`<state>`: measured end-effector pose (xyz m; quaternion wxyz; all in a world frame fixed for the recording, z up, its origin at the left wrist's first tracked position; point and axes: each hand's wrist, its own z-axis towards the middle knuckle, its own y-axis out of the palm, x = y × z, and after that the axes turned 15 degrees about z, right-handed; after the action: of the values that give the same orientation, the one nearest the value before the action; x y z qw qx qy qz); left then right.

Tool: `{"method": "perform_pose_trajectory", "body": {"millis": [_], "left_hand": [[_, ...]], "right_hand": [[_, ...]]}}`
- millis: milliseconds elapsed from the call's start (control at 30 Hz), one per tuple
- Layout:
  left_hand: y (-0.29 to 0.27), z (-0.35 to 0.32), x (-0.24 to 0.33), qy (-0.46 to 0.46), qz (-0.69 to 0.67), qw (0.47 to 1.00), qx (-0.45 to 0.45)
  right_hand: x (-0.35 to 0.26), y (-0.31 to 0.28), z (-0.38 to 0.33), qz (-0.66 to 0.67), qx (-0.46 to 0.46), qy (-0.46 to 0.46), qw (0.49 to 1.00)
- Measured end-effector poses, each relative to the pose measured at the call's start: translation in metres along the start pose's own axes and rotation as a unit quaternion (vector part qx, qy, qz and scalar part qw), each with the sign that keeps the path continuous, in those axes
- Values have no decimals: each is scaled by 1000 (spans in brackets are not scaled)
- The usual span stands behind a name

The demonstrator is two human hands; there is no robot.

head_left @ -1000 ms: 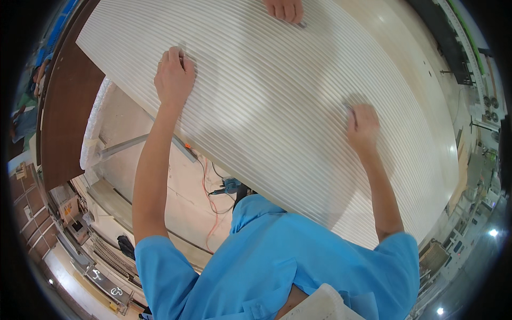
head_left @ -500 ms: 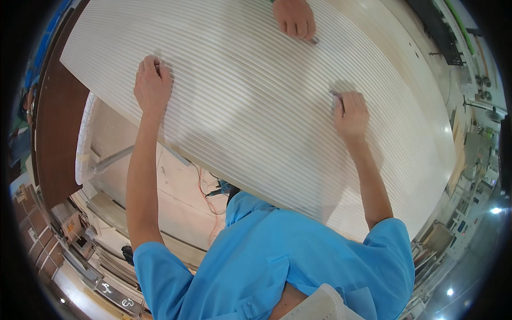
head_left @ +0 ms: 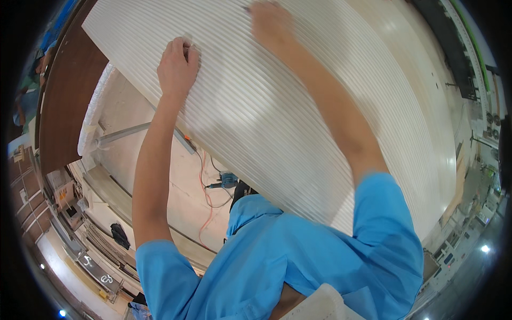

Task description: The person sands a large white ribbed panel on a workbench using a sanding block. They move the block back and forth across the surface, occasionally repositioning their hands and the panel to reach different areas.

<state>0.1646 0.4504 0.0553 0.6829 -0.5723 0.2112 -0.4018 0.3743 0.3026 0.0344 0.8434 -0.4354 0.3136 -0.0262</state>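
Left hand (head_left: 177, 66): knuckles up on the panel (head_left: 298, 106), fingers (head_left: 184, 47) curled and bunched together, tips pressed to the ribbed face. Whether they pinch anything under them, I cannot tell.
Left-side risk: the panel's lower edge runs free just below the left wrist, over open floor. With only fingertip pressure there, the sheet could slide or tip off toward that side, in my judgement.
Below the left arm: an orange cord (head_left: 204, 184) and a blue tool (head_left: 229, 180) lie on the floor under the overhang. A slipping panel could come down on them, or the cord could catch a foot.
Right hand (head_left: 269, 21): stretched far up the panel, blurred. It looks laid flat on the surface, but whether the fingers are spread or together I cannot tell.
Right-side risk: the long reach puts the body's weight over the sheet. Leaning hard there might flex or crack a thin ribbed board, and the hand could skid along the grooves.
Panel, look: large, off-white, covered with fine parallel ribs running across from the left fingers past the right ones. Faint grey shadows, no visible marks or damage.
Panel, place: under both hands, spreading well beyond the right fingers; beyond the left fingers its edge lies over a dark brown board (head_left: 66, 101).
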Motion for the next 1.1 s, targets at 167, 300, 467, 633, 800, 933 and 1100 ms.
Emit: {"method": "perform_pose_trajectory", "body": {"millis": [167, 300, 467, 633, 800, 933, 1100], "left_hand": [[5, -1, 5, -2, 33, 999, 28], [8, 0, 8, 15, 68, 997, 17], [3, 2, 6, 20, 56, 998, 23], [1, 2, 1, 10, 17, 1000, 10], [7, 3, 1, 10, 37, 999, 17], [6, 2, 4, 2, 61, 998, 2], [0, 5, 6, -1, 55, 998, -6]], "right_hand": [[31, -174, -216, -80, -52, 38, 995], [35, -214, -267, -97, -52, 156, 982], [24, -61, -86, -32, 9, -22, 999], [9, -16, -31, -23, 77, -98, 992], [15, -161, -195, -117, -26, 48, 992], [34, -200, -258, -20, 39, 160, 986], [38, -191, -255, -18, 75, 168, 983]]}}
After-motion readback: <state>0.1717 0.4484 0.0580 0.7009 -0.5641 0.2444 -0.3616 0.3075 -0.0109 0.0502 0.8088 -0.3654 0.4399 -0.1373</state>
